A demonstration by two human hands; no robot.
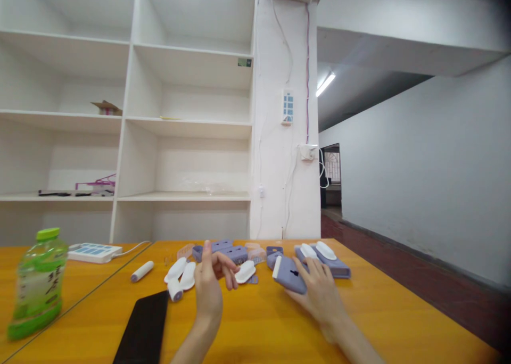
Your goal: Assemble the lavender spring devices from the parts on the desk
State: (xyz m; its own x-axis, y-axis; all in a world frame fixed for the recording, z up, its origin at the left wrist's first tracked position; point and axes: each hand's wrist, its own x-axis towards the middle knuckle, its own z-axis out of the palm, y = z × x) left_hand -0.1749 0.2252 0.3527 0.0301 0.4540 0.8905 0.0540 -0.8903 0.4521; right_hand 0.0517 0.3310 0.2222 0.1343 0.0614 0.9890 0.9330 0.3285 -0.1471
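Observation:
My left hand point(209, 284) is raised edge-on above the orange table point(259, 327), thumb up and fingers curled forward, with nothing visible in it. A white oval cap point(245, 271) lies just beyond its fingertips. My right hand point(319, 292) rests palm down on the table, fingers spread, touching the near edge of a purple plastic housing point(288, 274). More purple housings point(337, 265) with white oval caps point(325, 249) lie behind it. Several white caps point(181, 273) and purple parts point(223, 249) are scattered to the left.
A black phone point(143, 329) lies face down at the near left. A green drink bottle point(38, 284) stands at the far left, a white power strip point(93, 252) behind it. A white cylinder point(141, 271) lies nearby. White shelves rise behind the table; a corridor opens right.

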